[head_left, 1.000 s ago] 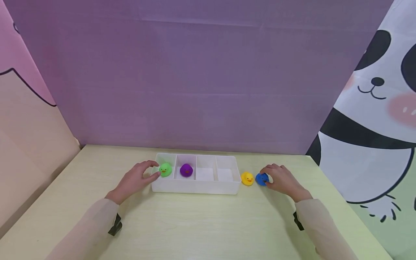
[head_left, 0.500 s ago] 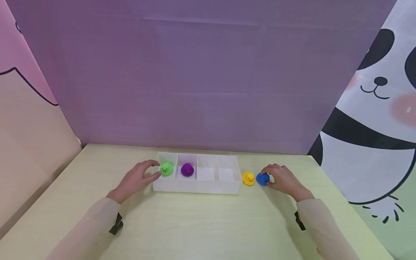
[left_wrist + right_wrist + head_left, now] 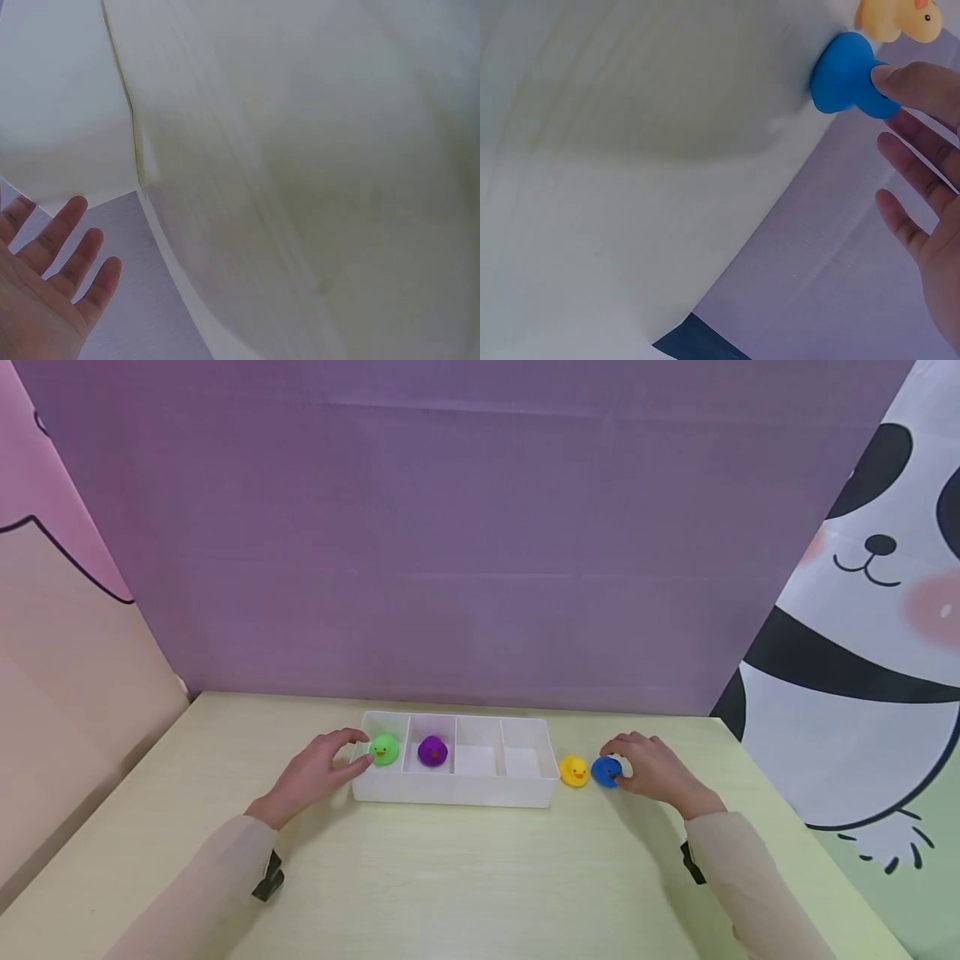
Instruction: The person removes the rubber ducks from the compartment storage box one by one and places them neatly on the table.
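Observation:
A white box with a row of compartments stands on the table. A green rubber duck sits in its leftmost compartment and a purple rubber duck in the one beside it. My left hand rests at the box's left end, thumb and fingers spread apart; the left wrist view shows the fingers loosely extended by the white wall. Right of the box, my right hand pinches a blue rubber duck between thumb and finger, on the table. A yellow rubber duck sits between it and the box.
The pale wooden table ends at a purple backdrop. A wall with a panda picture stands on the right, and a pink and beige panel on the left.
The head view has shifted slightly. Both hands keep almost the same places, and the ducks and box stay where they were.

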